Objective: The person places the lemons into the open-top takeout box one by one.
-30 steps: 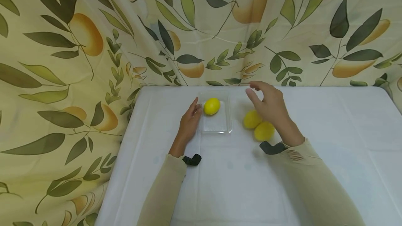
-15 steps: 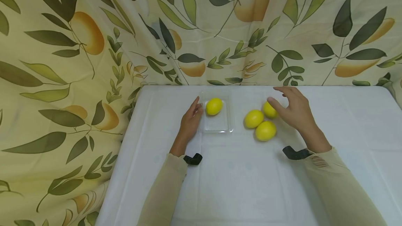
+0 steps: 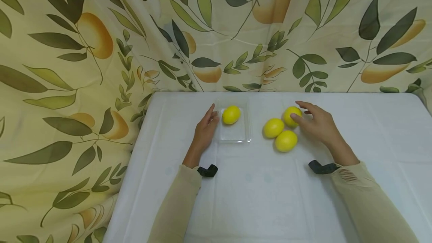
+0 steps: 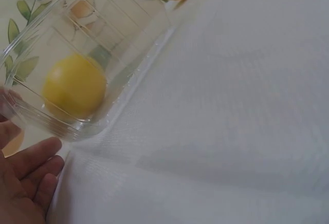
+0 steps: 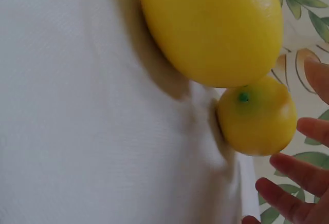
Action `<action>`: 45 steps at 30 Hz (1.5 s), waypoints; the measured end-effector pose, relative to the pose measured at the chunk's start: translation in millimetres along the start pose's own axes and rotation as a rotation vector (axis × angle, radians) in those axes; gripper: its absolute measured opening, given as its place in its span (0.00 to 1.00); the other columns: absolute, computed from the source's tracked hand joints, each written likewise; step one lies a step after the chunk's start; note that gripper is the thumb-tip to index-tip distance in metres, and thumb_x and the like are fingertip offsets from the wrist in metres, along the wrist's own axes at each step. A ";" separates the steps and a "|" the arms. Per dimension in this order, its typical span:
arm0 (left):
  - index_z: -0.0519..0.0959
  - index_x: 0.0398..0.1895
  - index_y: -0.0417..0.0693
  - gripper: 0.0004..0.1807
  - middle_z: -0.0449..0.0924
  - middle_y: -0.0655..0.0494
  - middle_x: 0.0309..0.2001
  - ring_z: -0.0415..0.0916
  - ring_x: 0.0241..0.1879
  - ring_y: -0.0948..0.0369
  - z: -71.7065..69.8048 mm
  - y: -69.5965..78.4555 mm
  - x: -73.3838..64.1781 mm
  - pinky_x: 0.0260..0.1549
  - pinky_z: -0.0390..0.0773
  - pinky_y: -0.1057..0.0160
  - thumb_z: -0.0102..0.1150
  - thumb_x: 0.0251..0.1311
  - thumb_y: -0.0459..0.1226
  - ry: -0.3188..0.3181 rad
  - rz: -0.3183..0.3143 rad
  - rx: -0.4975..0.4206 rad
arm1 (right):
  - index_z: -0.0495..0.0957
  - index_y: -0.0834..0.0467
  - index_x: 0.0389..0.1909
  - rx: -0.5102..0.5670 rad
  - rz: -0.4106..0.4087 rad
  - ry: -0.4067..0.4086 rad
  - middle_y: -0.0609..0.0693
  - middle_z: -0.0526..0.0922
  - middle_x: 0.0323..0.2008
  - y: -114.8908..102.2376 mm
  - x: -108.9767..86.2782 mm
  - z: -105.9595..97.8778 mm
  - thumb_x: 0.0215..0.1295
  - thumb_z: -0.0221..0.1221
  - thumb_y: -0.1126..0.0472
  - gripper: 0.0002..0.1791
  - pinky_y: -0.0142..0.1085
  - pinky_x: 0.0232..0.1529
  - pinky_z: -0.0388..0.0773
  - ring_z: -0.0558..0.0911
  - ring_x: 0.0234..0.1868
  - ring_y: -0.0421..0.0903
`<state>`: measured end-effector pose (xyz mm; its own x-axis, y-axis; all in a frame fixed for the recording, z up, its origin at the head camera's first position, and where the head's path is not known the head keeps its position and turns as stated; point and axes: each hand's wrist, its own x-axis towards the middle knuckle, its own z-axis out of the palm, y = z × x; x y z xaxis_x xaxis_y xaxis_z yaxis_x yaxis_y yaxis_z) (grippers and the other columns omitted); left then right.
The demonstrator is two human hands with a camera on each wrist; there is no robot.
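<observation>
A clear plastic box (image 3: 233, 134) stands near the table's far edge with one yellow lemon (image 3: 231, 115) inside. My left hand (image 3: 204, 130) is at the box's left side, fingers extended; the left wrist view shows fingertips (image 4: 54, 146) right by its corner. To the right of the box, three lemons form a cluster: a far lemon (image 3: 292, 116), a left lemon (image 3: 273, 128) and a near lemon (image 3: 286, 141). My right hand (image 3: 318, 123) is beside the far lemon, fingers spread and thumb overlapping it in the head view. In the right wrist view its fingers (image 5: 303, 175) hold nothing.
A white cloth covers the table (image 3: 249, 198). Behind it and along the left hangs a curtain (image 3: 236, 55) printed with leaves and fruit. A dark strap piece shows at each wrist, such as the right wrist mount (image 3: 322, 167).
My right hand has moved right from above the cluster, uncovering the far lemon, and then lowered close beside it. The left hand and the box have stayed in place.
</observation>
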<state>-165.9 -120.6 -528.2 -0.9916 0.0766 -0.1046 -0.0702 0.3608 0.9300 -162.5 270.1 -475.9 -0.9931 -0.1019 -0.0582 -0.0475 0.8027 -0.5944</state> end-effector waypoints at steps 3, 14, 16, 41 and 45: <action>0.55 0.78 0.84 0.29 0.73 0.64 0.70 0.68 0.72 0.58 0.2 0.5 -0.4 0.74 0.65 0.49 0.45 0.76 0.57 0.003 -0.006 0.000 | 0.62 0.52 0.78 0.017 0.014 -0.026 0.65 0.70 0.71 3.8 0.6 3.3 0.71 0.57 0.35 0.41 0.69 0.62 0.68 0.73 0.65 0.68; 0.54 0.77 0.87 0.29 0.71 0.65 0.71 0.66 0.73 0.58 0.2 -0.5 -1.1 0.75 0.63 0.47 0.44 0.76 0.59 -0.002 -0.031 -0.003 | 0.58 0.50 0.80 0.031 0.018 -0.074 0.62 0.66 0.74 8.0 1.4 7.9 0.70 0.59 0.36 0.44 0.69 0.63 0.67 0.72 0.65 0.67; 0.54 0.76 0.89 0.28 0.71 0.66 0.71 0.66 0.73 0.58 0.0 -0.4 -1.2 0.75 0.63 0.47 0.44 0.76 0.59 -0.001 -0.035 -0.005 | 0.58 0.49 0.80 0.032 0.019 -0.078 0.62 0.66 0.74 8.8 1.5 8.4 0.69 0.59 0.35 0.44 0.69 0.64 0.66 0.72 0.66 0.67; 0.54 0.75 0.91 0.28 0.71 0.68 0.70 0.66 0.73 0.59 1.1 -0.2 -0.1 0.75 0.62 0.46 0.44 0.76 0.58 -0.006 -0.056 -0.007 | 0.61 0.51 0.78 -0.039 -0.037 -0.076 0.69 0.76 0.62 16.7 2.1 9.4 0.65 0.63 0.36 0.46 0.71 0.63 0.63 0.72 0.64 0.70; 0.53 0.74 0.93 0.27 0.71 0.68 0.70 0.66 0.73 0.59 1.9 0.8 -0.3 0.75 0.62 0.46 0.44 0.76 0.58 -0.004 -0.050 -0.009 | 0.61 0.50 0.78 -0.035 -0.033 -0.074 0.68 0.77 0.61 17.7 0.8 9.3 0.65 0.64 0.35 0.46 0.71 0.62 0.63 0.72 0.63 0.70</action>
<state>-165.4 -118.5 -528.1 -0.9864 0.0630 -0.1521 -0.1201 0.3560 0.9267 -163.2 278.8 -494.0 -0.9804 -0.1706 -0.0988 -0.0850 0.8179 -0.5690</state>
